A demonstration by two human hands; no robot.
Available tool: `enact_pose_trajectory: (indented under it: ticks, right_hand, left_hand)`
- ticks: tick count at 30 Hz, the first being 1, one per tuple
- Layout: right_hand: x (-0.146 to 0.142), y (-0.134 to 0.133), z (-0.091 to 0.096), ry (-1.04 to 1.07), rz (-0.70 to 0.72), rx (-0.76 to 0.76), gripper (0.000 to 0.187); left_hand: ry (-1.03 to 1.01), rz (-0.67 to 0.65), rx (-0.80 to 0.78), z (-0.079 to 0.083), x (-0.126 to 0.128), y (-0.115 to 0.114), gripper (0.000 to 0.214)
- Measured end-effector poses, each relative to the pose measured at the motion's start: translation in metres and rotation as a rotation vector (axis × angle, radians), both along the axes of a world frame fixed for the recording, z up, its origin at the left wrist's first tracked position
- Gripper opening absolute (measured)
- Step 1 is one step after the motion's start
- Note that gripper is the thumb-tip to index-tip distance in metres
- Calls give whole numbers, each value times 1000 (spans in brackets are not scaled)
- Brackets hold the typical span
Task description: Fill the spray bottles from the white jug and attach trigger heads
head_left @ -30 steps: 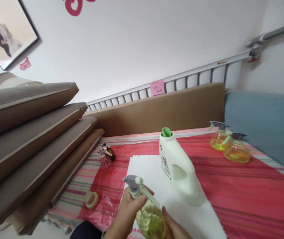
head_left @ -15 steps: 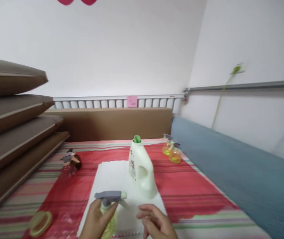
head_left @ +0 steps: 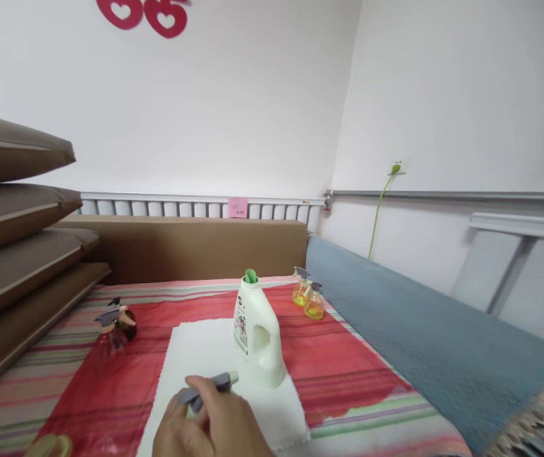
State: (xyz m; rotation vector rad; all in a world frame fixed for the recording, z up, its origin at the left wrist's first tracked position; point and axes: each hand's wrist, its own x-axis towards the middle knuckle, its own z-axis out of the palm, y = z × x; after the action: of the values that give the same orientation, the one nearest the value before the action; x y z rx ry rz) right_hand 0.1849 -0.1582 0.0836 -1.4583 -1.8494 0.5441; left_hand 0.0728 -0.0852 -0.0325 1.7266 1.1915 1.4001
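Low in the head view, the grey trigger head of a spray bottle [head_left: 222, 381] shows above my hands, its pale nozzle pointing right. My right hand [head_left: 231, 422] reaches across from the right, fingers curled closed around the sprayer head. Mostly hidden behind it, my left hand [head_left: 167, 431] stays closed at the bottle's left side. The bottle's body is covered by my hands. Just beyond stands a white jug [head_left: 265, 320] with a side handle and a green spout, upright on a white cloth [head_left: 193, 346].
Two small spray bottles with yellow liquid [head_left: 314, 308] stand at the back right. Reddish and dark spray bottles [head_left: 112, 339] are at left. A roll of tape [head_left: 50, 445] lies front left. Stacked cushions [head_left: 19, 254] rise on the left; a blue padded edge [head_left: 395, 311] borders the right.
My right hand has moved left from beside the spray bottle onto its trigger head and closed there. The view has tilted up and turned right. The jug stands as before.
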Motion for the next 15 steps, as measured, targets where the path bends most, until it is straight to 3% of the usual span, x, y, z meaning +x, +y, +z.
enact_pose_trajectory:
  ticks: [3,6,13,15]
  right_hand:
    - [-6,8,14,-223,-69,9,31]
    - [-13,22,16,-352,-127,-26,31]
    - [-19,52,-16,-514,-152,-121,27]
    - [-13,57,-22,-538,-169,-131,28]
  left_hand:
    - [45,69,70,8,9,9,23]
    - [-7,-5,47,6,22,16,29]
    - [-13,-28,5,-26,28,20,21]
    - [25,-45,15,-41,21,17,36]
